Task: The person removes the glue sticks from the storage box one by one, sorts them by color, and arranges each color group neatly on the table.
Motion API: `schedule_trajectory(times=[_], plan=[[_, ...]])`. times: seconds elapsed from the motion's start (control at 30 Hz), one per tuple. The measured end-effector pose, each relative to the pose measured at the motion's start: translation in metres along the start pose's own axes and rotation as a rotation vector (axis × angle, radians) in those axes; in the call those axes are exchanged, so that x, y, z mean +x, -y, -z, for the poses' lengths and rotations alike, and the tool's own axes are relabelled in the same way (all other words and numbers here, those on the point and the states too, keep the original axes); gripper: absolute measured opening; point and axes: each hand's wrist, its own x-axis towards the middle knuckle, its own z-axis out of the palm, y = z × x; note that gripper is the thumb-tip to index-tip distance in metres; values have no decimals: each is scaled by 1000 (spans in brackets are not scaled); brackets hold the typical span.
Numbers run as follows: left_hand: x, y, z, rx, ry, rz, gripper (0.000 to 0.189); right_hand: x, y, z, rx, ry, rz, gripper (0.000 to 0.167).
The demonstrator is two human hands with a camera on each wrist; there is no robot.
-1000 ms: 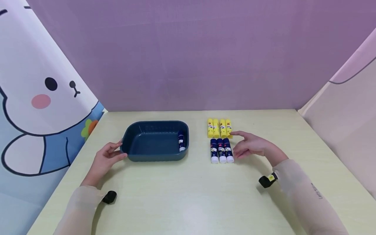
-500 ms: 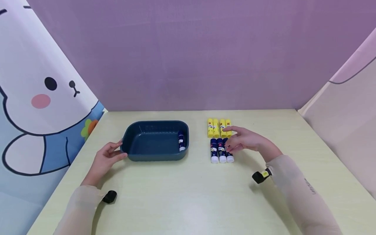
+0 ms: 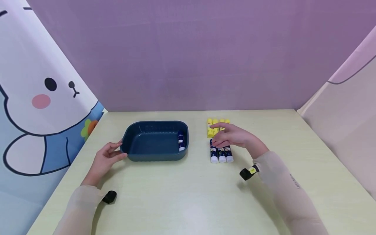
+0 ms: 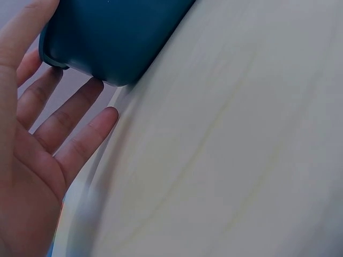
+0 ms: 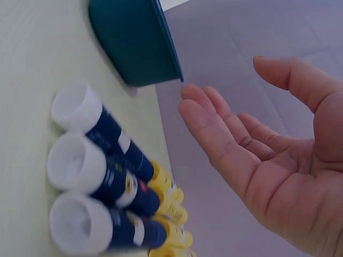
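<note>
A dark teal plastic basin (image 3: 147, 157) stands left of the middle of the table. My left hand (image 3: 104, 160) holds its left end, thumb at the near corner and fingertips at the rim. Inside the basin, along its right wall, lies one navy glue stick (image 3: 180, 142) with a white cap. My right hand (image 3: 235, 136) hovers over two rows of glue sticks, fingers loosely extended with nothing between them. Three navy glue sticks (image 5: 120, 182) lie side by side below it, partly covered in the head view. Behind them is a row of several yellow glue sticks (image 3: 210, 129).
The pale table (image 3: 182, 192) reaches back to a purple backdrop (image 3: 188, 65). A cartoon-printed cloth (image 3: 35, 130) hangs at the left, a light cloth (image 3: 346, 107) at the right. Each wrist wears a small black camera (image 3: 246, 174).
My right hand has moved left across the glue sticks, from their right side to above them. The left hand, the basin and the glue sticks stay in place.
</note>
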Motion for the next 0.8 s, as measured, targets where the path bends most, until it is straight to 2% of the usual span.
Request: schedule_trajectory(times=[0.27, 0.5, 0.8], plan=[[1, 2, 0, 5, -3, -15, 34, 14, 10, -15, 29, 2, 43, 59], [0, 1, 0, 19, -7, 8, 39, 32, 14, -25, 65, 6, 78, 56], [0, 3, -1, -18, -1, -25, 35, 57, 25, -43, 93, 1, 92, 54]])
